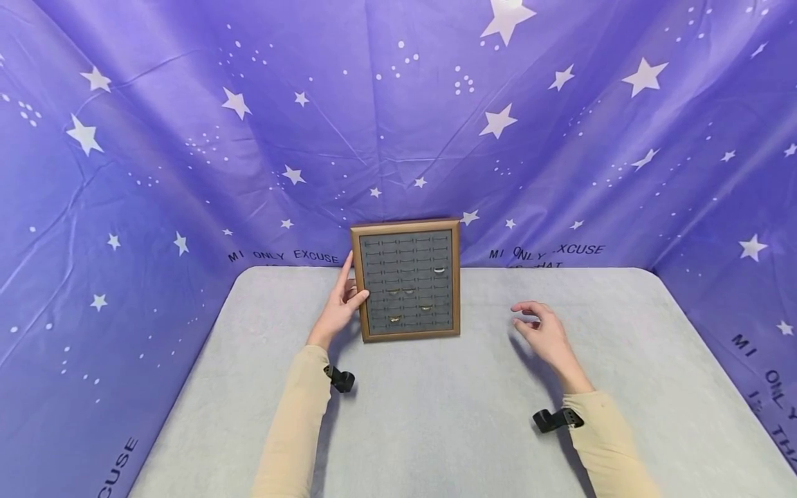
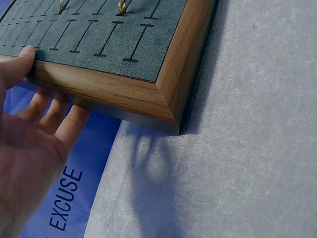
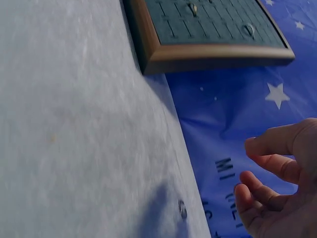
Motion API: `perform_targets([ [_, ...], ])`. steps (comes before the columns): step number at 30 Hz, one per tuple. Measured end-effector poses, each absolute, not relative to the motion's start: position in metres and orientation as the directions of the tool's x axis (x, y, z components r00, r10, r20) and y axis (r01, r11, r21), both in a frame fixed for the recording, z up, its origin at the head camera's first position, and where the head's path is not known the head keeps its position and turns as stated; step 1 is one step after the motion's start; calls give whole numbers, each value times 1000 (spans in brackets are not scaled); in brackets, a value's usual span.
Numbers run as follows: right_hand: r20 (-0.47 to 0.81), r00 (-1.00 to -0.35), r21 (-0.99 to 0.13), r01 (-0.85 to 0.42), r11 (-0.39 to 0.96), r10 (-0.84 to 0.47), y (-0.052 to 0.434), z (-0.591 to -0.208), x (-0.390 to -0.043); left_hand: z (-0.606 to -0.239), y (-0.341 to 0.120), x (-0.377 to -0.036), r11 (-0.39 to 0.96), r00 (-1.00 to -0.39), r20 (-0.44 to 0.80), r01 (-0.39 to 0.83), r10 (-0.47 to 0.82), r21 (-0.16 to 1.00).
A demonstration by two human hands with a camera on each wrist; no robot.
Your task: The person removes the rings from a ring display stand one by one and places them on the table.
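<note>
A wood-framed ring display board (image 1: 411,243) stands upright near the table's back edge, leaning slightly back. Its dark grey slotted face carries several rings, among them a silver ring (image 1: 438,270) at the right and a gold-toned ring (image 1: 395,319) low on the left. My left hand (image 1: 339,310) grips the board's left side, with the thumb (image 2: 22,63) on the front of the frame and the other fingers behind it. Out to the right, my right hand (image 1: 548,339) hovers above the table, fingers loosely bent around nothing. Below it, a small ring (image 3: 183,209) lies on the table in the right wrist view.
The table (image 1: 411,422) has a pale grey cover. Behind it and at both sides hangs a purple star-printed cloth (image 1: 349,138), close to the board's back. Black wrist cameras are strapped over both beige sleeves (image 1: 292,422).
</note>
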State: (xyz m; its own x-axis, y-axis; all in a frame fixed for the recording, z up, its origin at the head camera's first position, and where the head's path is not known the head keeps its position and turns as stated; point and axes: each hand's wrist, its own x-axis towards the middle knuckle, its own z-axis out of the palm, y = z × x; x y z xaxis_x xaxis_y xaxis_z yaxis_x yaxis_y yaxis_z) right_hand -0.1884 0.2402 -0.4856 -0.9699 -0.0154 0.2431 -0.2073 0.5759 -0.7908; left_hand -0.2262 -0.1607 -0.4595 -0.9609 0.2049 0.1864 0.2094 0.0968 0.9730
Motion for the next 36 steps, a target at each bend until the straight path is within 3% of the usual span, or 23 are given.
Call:
perform_targets([
  [24, 324, -926, -787, -376, 488, -191, 183, -467, -207, -463, -162, -229, 38, -951, 204, 218, 231, 975],
  [36, 376, -909, -797, -416, 438, -179, 159, -448, -219, -464, -161, -227, 48, -942, 250, 266, 223, 963],
])
